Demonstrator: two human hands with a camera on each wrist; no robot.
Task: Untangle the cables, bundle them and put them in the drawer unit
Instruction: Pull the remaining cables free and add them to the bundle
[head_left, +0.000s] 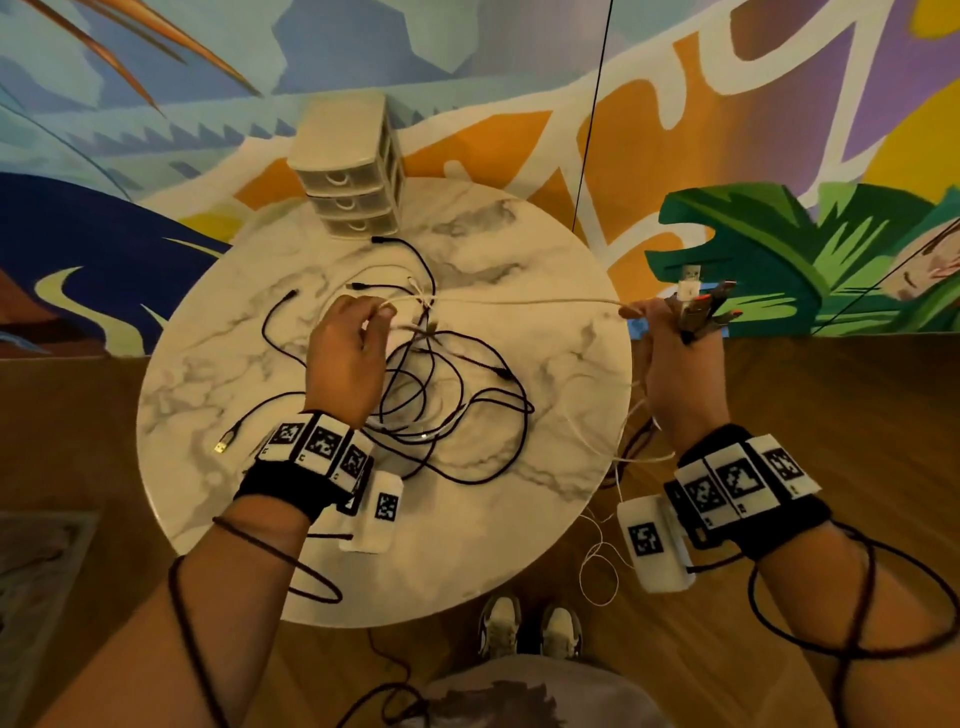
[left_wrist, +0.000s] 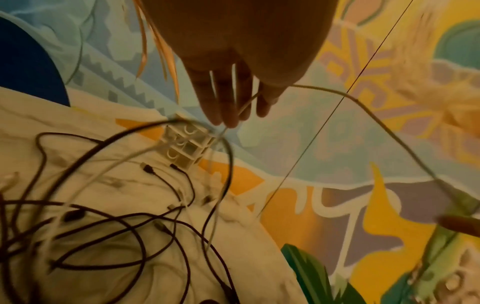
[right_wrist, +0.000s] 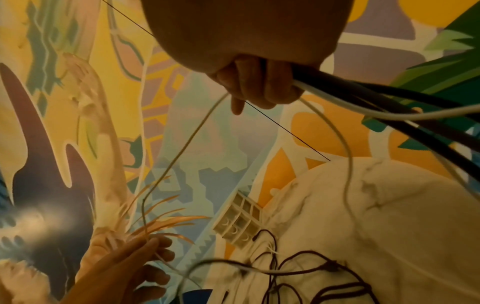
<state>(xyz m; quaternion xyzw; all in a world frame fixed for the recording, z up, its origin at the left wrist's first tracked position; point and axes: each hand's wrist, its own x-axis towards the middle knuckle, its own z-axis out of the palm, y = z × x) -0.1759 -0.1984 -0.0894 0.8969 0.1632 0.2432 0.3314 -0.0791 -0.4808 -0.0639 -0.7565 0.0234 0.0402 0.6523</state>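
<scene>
A tangle of black and white cables (head_left: 447, 395) lies on the round marble table (head_left: 566, 415). The cream three-drawer unit (head_left: 343, 171) stands at the table's far edge, all drawers closed. My left hand (head_left: 382, 312) hovers over the tangle and pinches a white cable (head_left: 519, 301). That cable runs taut to my right hand (head_left: 639, 312), which is past the table's right edge. The right hand also grips several cable ends (head_left: 701, 301), white and black plugs sticking up. In the right wrist view black and white cables (right_wrist: 363, 98) trail out of its fist (right_wrist: 249, 82).
A gold USB plug (head_left: 222, 447) lies near the table's left edge. A thin black line (head_left: 592, 130) hangs down behind the table. White cable loops (head_left: 597, 566) dangle off the right edge over the wooden floor, near my shoes (head_left: 530, 623). A painted mural wall stands behind.
</scene>
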